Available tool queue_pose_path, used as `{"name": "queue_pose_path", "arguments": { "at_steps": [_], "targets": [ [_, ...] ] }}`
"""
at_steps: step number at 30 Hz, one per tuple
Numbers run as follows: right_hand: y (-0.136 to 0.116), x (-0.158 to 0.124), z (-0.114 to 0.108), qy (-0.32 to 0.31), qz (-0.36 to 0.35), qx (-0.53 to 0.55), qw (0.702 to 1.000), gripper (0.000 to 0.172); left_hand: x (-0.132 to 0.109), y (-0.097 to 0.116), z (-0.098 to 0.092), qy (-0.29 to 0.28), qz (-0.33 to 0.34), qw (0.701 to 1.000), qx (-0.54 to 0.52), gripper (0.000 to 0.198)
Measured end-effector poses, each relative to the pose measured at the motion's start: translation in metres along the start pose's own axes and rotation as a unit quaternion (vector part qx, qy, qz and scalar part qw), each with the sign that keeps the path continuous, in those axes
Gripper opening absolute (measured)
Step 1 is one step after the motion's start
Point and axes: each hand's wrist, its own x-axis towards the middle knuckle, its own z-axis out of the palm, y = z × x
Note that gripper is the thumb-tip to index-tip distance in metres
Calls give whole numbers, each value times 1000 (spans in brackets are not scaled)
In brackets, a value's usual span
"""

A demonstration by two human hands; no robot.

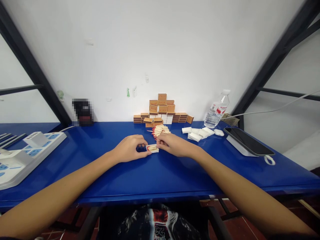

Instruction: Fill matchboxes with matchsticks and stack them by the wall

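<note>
A small white matchbox tray [153, 148] with red-tipped matches in it lies on the blue table. My left hand [131, 148] pinches its left end between thumb and fingers. At the tray's right end is my right hand [167, 144], its fingers drawn together; whatever they hold is too small to make out. Just behind the hands a heap of loose matches [161, 130] lies with many red heads pointing left. Brown matchbox sleeves [162, 109] are stacked against the wall behind the heap. Several white trays [198, 133] lie in a loose pile to the right.
A water bottle [217, 111] and a white case [219, 132] stand beyond the white trays. A phone [246, 140] rests on a white box at the right. Power strips [37, 150] with plugs occupy the left side. The table's front edge [150, 196] runs below my forearms.
</note>
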Motion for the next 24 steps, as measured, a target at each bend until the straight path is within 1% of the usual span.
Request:
{"name": "queue_pose_path", "arguments": {
  "at_steps": [5, 7, 9, 11, 13, 16, 20, 24],
  "targets": [
    [-1, 2, 4, 15, -23, 12, 1000, 7, 0, 2, 0, -3, 9, 1000, -8, 31],
    [2, 3, 2, 19, -33, 22, 999, 8, 0, 2, -1, -5, 10, 1000, -10, 31],
    [6, 2, -3, 36, -37, 26, 998, 11, 0, 2, -1, -4, 9, 1000, -12, 30],
    [12, 1, -8, 63, -24, 22, 997, 14, 0, 2, -2, 0, 7, 1000, -9, 30],
    [18, 0, -13, 74, -3, 26, 997, 16, 0, 1, -2, 8, 4, 1000, -4, 29],
    [20, 0, -12, 50, 10, 67, 996, 17, 0, 1, -2, 9, 2, 1000, -2, 29],
    [15, 3, -1, 12, -4, 111, 994, 15, 0, 2, -1, -2, 5, 1000, -7, 30],
    [17, 4, 6, 13, -8, 120, 993, 14, 0, 2, 0, -4, 5, 1000, -11, 29]
  ]
}}
